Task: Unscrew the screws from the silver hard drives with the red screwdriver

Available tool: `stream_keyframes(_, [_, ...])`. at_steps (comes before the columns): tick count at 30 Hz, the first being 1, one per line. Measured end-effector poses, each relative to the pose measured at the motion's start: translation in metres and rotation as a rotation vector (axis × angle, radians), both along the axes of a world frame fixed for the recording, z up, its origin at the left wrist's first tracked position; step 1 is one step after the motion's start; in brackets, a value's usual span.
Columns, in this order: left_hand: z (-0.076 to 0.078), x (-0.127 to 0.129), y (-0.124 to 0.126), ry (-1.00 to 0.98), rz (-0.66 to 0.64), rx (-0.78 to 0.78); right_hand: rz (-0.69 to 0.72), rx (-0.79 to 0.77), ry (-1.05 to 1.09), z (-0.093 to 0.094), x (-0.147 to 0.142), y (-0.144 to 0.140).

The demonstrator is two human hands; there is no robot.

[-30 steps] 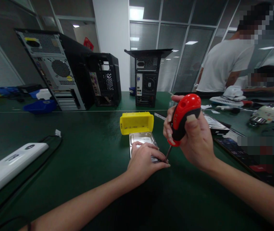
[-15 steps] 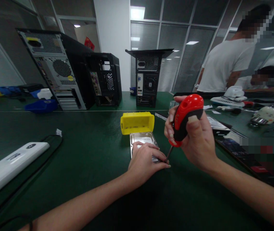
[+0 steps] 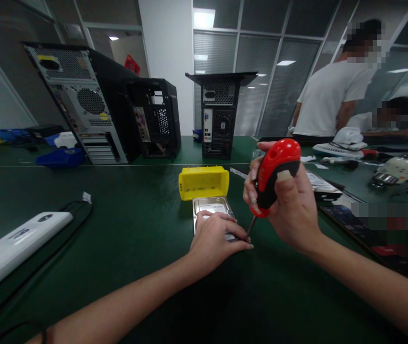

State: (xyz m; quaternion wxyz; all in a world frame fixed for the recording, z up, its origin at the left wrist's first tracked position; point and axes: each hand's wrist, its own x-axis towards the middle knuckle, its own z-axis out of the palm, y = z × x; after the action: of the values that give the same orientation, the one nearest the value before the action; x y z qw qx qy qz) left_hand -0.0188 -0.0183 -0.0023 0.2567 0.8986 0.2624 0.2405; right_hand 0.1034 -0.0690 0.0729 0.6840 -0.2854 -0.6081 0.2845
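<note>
The hard drive [image 3: 211, 207], a flat silver metal slab, lies on the green mat [image 3: 135, 224] before a yellow bin [image 3: 203, 182], pressed under the left hand [image 3: 215, 240]. The right hand [image 3: 290, 205] is clenched on a red-and-black screwdriver [image 3: 273, 174], tip at the drive's near right corner. Nothing has visibly moved since earlier.

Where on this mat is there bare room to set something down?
Bare green mat lies between the white device with its cable and the left hand on the hard drive. The right side, past the right hand gripping the screwdriver, is crowded with parts.
</note>
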Motion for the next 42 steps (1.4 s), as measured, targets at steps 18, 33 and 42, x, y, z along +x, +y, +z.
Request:
stream_keyframes(18, [-0.0042, -0.0011, 0.0026, 0.025, 0.003, 0.051, 0.115, -0.023, 0.048, 0.0027, 0.0022, 0.0020])
stream_keyframes(33, [-0.0026, -0.0010, 0.0012, 0.009, -0.015, 0.051, 0.119, -0.079, -0.002, 0.0040, 0.0075, 0.0049])
stream_keyframes(42, [-0.0019, -0.0004, 0.0022, 0.026, -0.011, 0.044, 0.088, -0.056, -0.018, 0.0039, 0.0039, 0.0033])
